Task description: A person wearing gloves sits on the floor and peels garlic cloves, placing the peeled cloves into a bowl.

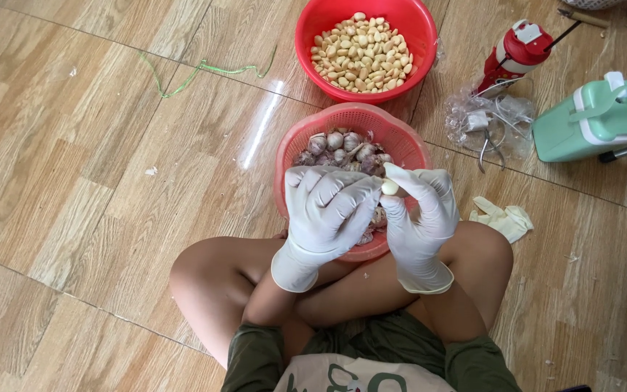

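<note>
both gloved hands over the pink basket [292, 156] on the floor, right hand [419, 218] fingers pinching a garlic clove [390, 187], left hand [328, 210] curled alongside; best peel low above basket so skins drop in.

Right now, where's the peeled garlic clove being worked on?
In the head view, the peeled clove sits pinched between the gloved left hand and right hand, just above the pink basket of unpeeled garlic.

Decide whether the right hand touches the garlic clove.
Touching: the head view shows the right hand pinching the garlic clove between its gloved fingertips, no gap.
</note>
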